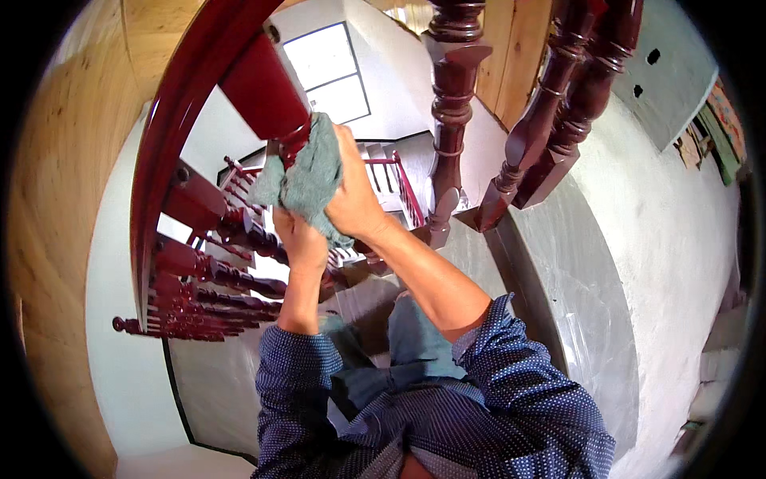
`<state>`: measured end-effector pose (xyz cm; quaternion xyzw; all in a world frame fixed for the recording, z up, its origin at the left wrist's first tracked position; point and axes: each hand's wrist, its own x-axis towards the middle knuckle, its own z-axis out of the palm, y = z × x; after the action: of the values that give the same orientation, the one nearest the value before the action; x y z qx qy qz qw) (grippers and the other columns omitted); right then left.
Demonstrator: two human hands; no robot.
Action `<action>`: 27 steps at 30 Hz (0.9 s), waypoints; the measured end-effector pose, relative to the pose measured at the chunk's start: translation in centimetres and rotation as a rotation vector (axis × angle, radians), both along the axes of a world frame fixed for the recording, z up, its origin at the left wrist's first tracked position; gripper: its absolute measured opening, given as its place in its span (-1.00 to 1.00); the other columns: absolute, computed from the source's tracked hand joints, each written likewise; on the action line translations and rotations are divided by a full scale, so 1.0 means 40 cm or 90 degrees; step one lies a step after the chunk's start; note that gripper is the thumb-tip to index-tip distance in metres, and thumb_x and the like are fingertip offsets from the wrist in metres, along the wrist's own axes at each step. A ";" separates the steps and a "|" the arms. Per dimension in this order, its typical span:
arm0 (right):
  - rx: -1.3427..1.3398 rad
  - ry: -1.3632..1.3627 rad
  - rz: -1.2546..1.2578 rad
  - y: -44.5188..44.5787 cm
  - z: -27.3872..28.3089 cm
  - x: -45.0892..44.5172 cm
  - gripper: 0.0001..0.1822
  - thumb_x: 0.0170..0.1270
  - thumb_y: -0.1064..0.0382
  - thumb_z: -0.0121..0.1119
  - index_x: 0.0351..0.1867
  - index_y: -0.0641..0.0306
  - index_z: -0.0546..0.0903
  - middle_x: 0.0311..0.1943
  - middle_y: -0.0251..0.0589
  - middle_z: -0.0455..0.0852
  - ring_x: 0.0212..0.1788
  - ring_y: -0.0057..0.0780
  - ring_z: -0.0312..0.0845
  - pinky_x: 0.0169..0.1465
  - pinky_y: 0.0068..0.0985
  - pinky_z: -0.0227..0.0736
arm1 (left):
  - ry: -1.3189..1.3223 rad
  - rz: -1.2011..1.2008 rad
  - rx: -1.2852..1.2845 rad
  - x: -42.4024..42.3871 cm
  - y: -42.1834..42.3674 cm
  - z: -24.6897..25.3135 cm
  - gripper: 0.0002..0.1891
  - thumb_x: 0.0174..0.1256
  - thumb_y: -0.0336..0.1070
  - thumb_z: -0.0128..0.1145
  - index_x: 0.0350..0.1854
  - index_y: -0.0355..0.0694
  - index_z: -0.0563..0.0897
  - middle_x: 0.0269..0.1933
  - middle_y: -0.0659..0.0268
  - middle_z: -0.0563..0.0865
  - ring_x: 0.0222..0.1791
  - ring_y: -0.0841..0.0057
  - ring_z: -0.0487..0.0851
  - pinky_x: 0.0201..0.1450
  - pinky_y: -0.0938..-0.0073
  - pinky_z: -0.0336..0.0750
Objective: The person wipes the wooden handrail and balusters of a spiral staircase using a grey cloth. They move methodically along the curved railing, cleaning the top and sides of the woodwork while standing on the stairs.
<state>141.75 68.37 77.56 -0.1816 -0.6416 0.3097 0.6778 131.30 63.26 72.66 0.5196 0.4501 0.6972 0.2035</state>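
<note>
A grey-green cloth (314, 173) is wrapped about the turned part of a dark red wooden baluster (266, 90), just below its square upper block. My right hand (356, 194) grips the cloth from the right side. Lower and to the left, my left hand (299, 236) also holds the cloth, its fingers partly hidden by the folds. The baluster's lower part is hidden behind the cloth and my hands. Above it curves the glossy red handrail (158, 138).
More red balusters (197, 263) line the railing at the left. Thick turned posts (449, 114) stand at the upper right, beside grey stone steps (562, 257). A lower stair flight with a red railing (409, 191) shows beneath, near a window (329, 69).
</note>
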 end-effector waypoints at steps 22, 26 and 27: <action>-0.139 -0.260 -0.283 -0.104 -0.192 0.337 -0.43 -0.06 0.47 0.05 0.10 0.41 0.68 -0.07 0.14 0.76 -0.01 0.18 0.64 0.22 -0.10 0.51 | 0.098 0.062 -0.024 0.198 -0.148 0.153 -0.75 0.55 -0.27 0.23 -0.04 -0.41 0.72 -0.11 0.32 0.79 -0.12 0.58 0.66 0.02 0.45 0.55; -0.242 -0.094 -0.231 -0.143 -0.040 0.422 -0.65 0.25 0.45 0.08 0.04 0.42 0.71 -0.10 -0.03 0.80 -0.07 -0.14 0.72 0.13 -0.33 0.56 | -0.008 0.030 0.013 0.280 -0.067 0.270 -0.78 0.57 -0.30 0.21 -0.04 -0.39 0.74 -0.16 0.32 0.80 -0.21 0.65 0.67 -0.09 0.49 0.57; -0.224 0.004 -0.187 -0.136 0.024 0.429 -0.68 0.31 0.46 0.06 0.03 0.41 0.72 -0.09 -0.12 0.83 -0.06 -0.29 0.74 0.12 -0.40 0.56 | -0.072 -0.032 0.140 0.300 -0.026 0.301 -0.77 0.57 -0.27 0.21 -0.07 -0.39 0.74 -0.18 0.34 0.80 -0.25 0.67 0.66 -0.13 0.51 0.57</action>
<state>158.89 62.93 78.51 -0.3876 -0.5424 0.3155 0.6753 143.31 62.22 84.69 0.5096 0.3454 0.7654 0.1878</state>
